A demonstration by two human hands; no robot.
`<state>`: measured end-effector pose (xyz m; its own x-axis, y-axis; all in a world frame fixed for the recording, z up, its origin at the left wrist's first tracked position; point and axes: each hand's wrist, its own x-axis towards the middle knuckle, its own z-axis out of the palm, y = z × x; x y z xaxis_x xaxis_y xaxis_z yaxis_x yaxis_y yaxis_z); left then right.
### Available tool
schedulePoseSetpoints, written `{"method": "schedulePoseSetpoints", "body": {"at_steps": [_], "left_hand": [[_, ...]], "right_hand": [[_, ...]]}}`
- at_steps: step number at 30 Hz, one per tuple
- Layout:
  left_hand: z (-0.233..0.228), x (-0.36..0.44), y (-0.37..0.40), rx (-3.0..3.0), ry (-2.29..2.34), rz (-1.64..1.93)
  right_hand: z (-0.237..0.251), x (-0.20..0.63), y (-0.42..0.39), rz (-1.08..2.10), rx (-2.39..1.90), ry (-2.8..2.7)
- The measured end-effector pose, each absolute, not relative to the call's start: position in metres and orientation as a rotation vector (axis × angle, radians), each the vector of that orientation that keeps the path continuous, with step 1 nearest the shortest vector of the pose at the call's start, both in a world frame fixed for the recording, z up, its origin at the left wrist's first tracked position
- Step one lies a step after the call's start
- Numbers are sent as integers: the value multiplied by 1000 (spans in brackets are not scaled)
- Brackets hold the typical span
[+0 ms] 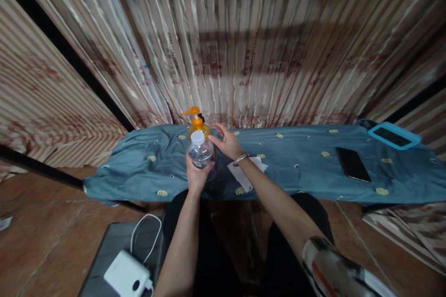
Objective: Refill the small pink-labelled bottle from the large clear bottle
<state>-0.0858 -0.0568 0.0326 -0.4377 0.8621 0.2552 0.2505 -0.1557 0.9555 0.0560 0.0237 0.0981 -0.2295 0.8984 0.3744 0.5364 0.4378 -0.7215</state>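
Observation:
My left hand (198,174) is wrapped round a clear plastic bottle (201,151) with a white screw cap (197,138). Just behind it stands a pump bottle (199,126) with an orange pump head and yellowish contents; the clear bottle covers its lower part. To the right of both, my right hand (228,143) has its fingers apart, close to the bottles, with nothing seen in it. A bracelet circles that wrist. Under the right forearm lie white paper pieces (244,177) on the cloth.
A blue-grey patterned cloth (306,167) covers the narrow table. At the right are a black phone (353,164) and a blue-framed device (394,136). A white power bank (127,274) with a cable rests on a dark surface at lower left. Curtains (244,55) hang behind.

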Motion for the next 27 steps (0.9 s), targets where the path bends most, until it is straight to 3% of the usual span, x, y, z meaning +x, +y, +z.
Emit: {"method": "schedulePoseSetpoints", "body": {"at_steps": [7,14,27], "left_hand": [[35,-86,-56,1186,1701,1529],[35,-83,-57,1163,1685,1554],[32,-85,-53,1181,1709,1567]], "right_hand": [[150,29,57,626,-1138,-2072],[148,41,55,614,-1247,-2072],[154,181,85,703,-1312,-1803]]}}
